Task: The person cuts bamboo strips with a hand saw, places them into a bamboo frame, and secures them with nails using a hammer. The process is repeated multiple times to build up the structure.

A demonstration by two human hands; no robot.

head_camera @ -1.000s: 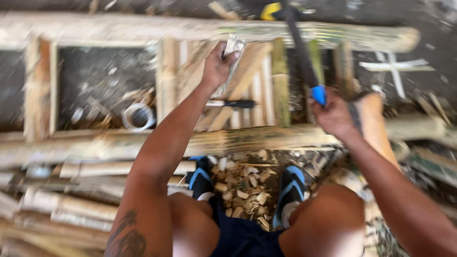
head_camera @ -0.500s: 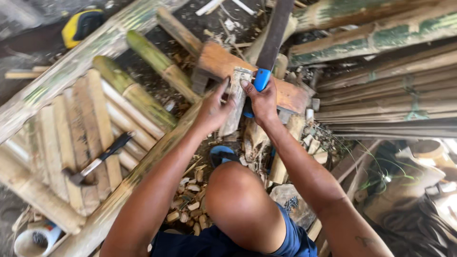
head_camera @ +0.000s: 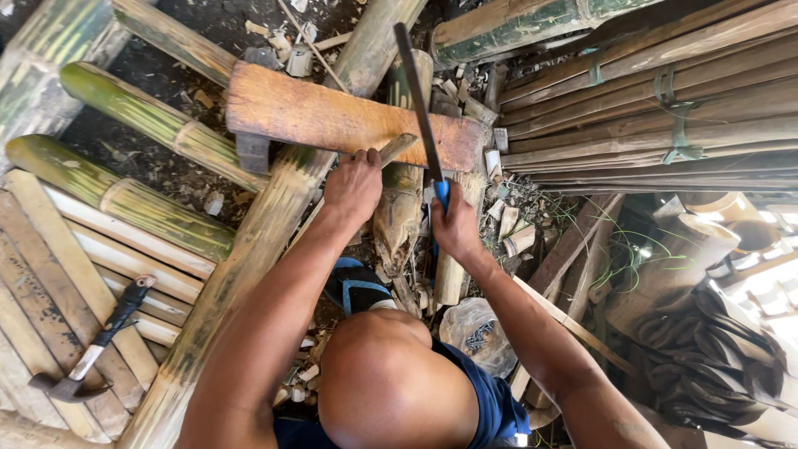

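Left hand (head_camera: pixel 353 185): fingers wrapped round a thin bamboo strip (head_camera: pixel 397 149), held against the wooden block (head_camera: pixel 332 118) at 12 o'clock. Right hand (head_camera: pixel 455 226): fingers closed tight on the blue handle of a long dark blade (head_camera: pixel 416 100), which points up toward 12 o'clock across the block, just beside the strip. Upright bamboo stump (head_camera: pixel 401 212): between the two hands. Hammer (head_camera: pixel 91 349): on flat bamboo slats at 8 o'clock, well apart. Bundled slats (head_camera: pixel 665 108): at 2 o'clock.
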